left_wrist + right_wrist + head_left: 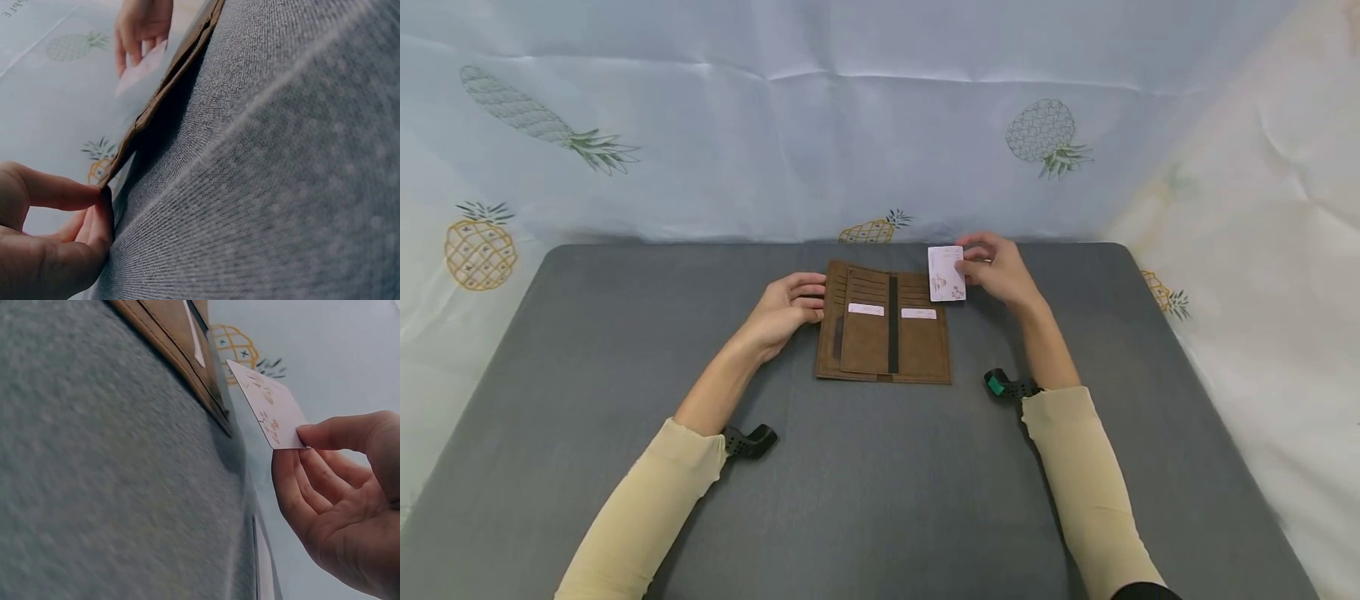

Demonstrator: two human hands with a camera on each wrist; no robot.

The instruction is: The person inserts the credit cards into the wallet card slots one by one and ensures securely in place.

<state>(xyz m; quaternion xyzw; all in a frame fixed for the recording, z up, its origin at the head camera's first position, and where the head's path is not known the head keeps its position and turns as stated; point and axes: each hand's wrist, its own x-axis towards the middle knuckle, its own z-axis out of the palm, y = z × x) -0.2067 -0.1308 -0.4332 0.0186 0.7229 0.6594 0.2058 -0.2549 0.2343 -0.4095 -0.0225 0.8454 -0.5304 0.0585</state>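
A brown wallet lies spread open on the grey table, with a dark strip down its middle and a pale card edge showing in a slot on each side. My left hand pinches the wallet's left edge between thumb and fingers, as the left wrist view shows up close. Between the thumb and fingers of my right hand is a pinkish-white card with a small floral print. The card is held up over the wallet's upper right corner and overlaps it in the head view.
The grey table ends at a back edge just behind the wallet. Beyond it hangs a white cloth printed with pineapples. Dark wrist devices sit at both sleeve cuffs.
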